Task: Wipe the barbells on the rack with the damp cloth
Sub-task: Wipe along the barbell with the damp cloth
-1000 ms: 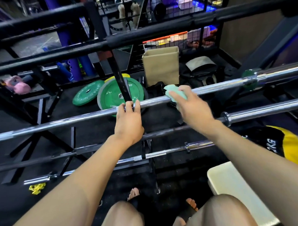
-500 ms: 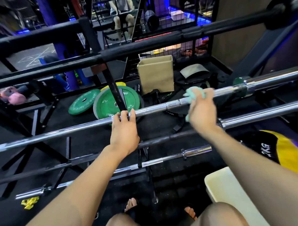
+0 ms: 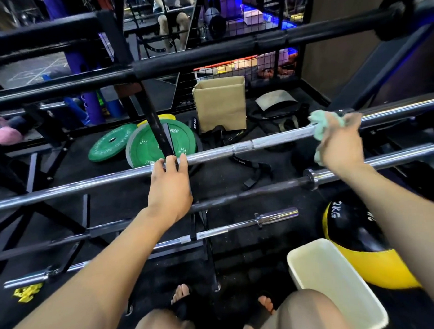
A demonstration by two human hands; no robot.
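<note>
Gym floor, black steel rack (image 3: pixel 160 132). Long chrome barbell (image 3: pixel 271 141) on rack: heavy, stiff, slick. My left hand (image 3: pixel 170 185) curls over shaft; right hand (image 3: pixel 340 142) clutches soft pale-green damp cloth (image 3: pixel 319 126) around bar.

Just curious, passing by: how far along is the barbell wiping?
In hand: the right hand wraps the green cloth round the top chrome barbell, and the left hand grips it. Left, apparently: the lower barbells. What is already wiped cannot be told.
</note>
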